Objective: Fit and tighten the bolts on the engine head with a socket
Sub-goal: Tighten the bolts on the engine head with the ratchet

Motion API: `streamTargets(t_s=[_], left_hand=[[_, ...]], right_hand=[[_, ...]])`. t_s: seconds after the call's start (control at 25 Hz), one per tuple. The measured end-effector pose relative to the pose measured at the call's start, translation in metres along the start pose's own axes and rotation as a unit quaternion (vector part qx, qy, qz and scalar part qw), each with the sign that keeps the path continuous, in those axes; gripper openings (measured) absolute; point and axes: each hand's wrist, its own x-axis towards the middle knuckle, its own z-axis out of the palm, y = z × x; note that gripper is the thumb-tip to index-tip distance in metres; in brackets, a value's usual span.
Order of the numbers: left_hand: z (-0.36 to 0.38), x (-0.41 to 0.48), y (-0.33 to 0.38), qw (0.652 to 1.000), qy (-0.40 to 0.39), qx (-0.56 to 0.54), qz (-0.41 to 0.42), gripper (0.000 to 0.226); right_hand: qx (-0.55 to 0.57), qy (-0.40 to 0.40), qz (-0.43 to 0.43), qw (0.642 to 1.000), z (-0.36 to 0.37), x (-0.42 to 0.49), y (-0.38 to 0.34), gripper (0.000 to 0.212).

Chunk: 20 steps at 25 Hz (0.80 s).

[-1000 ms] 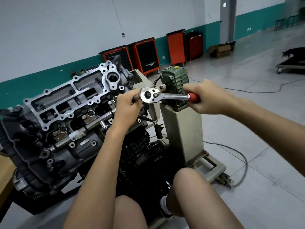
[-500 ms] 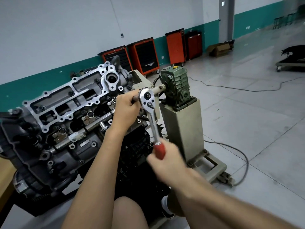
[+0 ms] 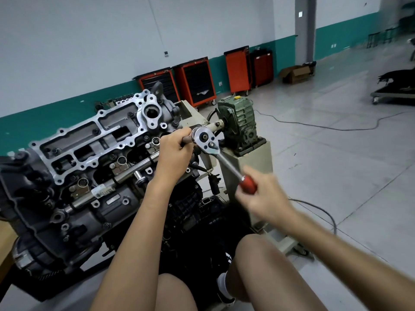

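The engine head [image 3: 74,153], grey metal with a bright bolted rim, is tilted on a stand in the left half of the view. A chrome ratchet wrench [image 3: 205,140] with a red handle [image 3: 247,187] points down and to the right from its round head. My left hand [image 3: 176,151] grips the extension bar just left of the ratchet head, against the engine's right end. My right hand [image 3: 260,196], blurred, grips the red handle. The socket and the bolt are hidden behind my left hand.
A green gearbox [image 3: 238,124] sits on a beige stand column [image 3: 247,162] just right of the ratchet. Red tool cabinets [image 3: 195,81] line the back wall. Cables [image 3: 314,124] cross the grey floor. My knees are below the engine.
The ratchet handle swung from level right down to nearly vertical, and now it has swung back up to a diagonal at the lower right. My left hand stayed on the extension bar.
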Motion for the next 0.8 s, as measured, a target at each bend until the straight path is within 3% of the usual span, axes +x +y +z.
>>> streamTargets(t_s=[0.08, 0.16, 0.24, 0.32, 0.44, 0.52, 0.6, 0.68, 0.8], left_hand=[[0.002, 0.001, 0.0, 1.0, 0.004, 0.013, -0.005, 0.024], [0.002, 0.001, 0.0, 1.0, 0.004, 0.014, -0.011, 0.024], [0.0, 0.001, 0.0, 1.0, -0.004, 0.014, -0.01, 0.021], [-0.001, 0.002, 0.001, 1.0, -0.016, 0.017, -0.005, 0.02], [-0.001, 0.003, 0.005, 1.0, -0.022, 0.013, 0.007, 0.018], [-0.001, 0.003, 0.005, 1.0, -0.02, 0.009, 0.011, 0.022], [-0.001, 0.002, 0.003, 1.0, -0.02, 0.006, 0.008, 0.026], [-0.003, 0.0, 0.001, 1.0, -0.012, -0.001, 0.003, 0.025], [-0.001, -0.002, 0.0, 1.0, 0.006, -0.003, 0.006, 0.039]], right_hand=[[0.168, 0.033, 0.073, 0.983, 0.052, -0.033, -0.023, 0.03], [0.313, 0.037, 0.118, 0.942, 0.1, -0.046, -0.053, 0.018], [0.36, 0.025, 0.14, 0.922, 0.112, -0.047, -0.064, 0.015], [0.292, -0.009, 0.122, 0.949, 0.084, -0.04, -0.045, 0.018], [0.096, -0.08, 0.034, 0.992, 0.007, -0.012, -0.002, 0.033], [-0.066, -0.117, -0.06, 0.989, -0.044, 0.029, 0.006, 0.037], [-0.21, -0.094, -0.157, 0.96, -0.074, 0.068, -0.001, 0.032], [-0.243, -0.062, -0.181, 0.951, -0.076, 0.078, -0.002, 0.03], [-0.092, -0.041, -0.069, 0.992, -0.032, 0.028, 0.005, 0.036]])
